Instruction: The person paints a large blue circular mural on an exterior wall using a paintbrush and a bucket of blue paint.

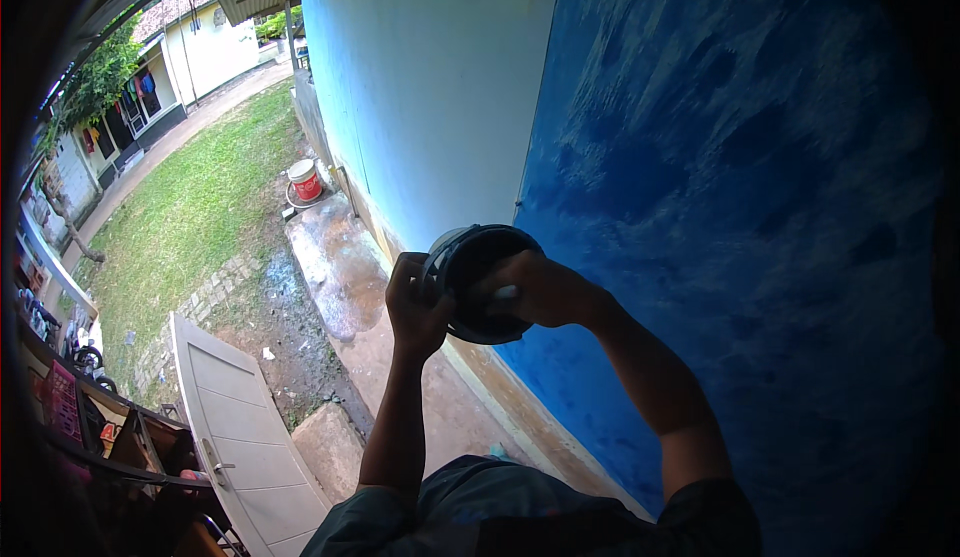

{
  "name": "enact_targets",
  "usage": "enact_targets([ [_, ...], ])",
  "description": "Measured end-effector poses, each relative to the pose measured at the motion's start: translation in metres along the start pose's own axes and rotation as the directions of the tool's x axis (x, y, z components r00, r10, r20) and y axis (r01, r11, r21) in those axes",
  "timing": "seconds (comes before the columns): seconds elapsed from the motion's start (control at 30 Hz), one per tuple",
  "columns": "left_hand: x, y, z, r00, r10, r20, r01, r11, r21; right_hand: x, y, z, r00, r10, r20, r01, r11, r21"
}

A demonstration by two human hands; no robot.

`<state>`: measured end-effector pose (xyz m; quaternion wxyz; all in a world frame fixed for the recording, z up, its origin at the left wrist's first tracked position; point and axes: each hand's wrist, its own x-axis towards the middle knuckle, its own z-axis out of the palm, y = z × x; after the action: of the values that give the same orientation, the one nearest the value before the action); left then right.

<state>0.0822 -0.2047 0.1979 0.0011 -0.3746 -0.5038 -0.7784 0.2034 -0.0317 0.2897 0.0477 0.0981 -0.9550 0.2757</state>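
My left hand grips the side of a dark round bucket, with the thumb over its rim. The bucket is held up in front of my body, its mouth tipped toward me. Over the opening, my right hand is closed, and a small pale rounded end shows by its fingers. What else it holds is hidden in the shadow inside the bucket. Close on the right stands a wall with patchy blue paint, beside a pale blue wall section.
An open white door stands at lower left. A red and white pail rests by the wall's base, near a wet concrete slab. Grass lies beyond. A cluttered shelf with a pink basket is at far left.
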Motion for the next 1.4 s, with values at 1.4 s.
enact_targets([
  [1.4, 0.209, 0.187, 0.185, 0.853, -0.170, 0.493, 0.340, 0.897, -0.281, -0.124, -0.205, -0.324, 0.915, -0.297, -0.271, -0.075, 0.537, -0.840],
])
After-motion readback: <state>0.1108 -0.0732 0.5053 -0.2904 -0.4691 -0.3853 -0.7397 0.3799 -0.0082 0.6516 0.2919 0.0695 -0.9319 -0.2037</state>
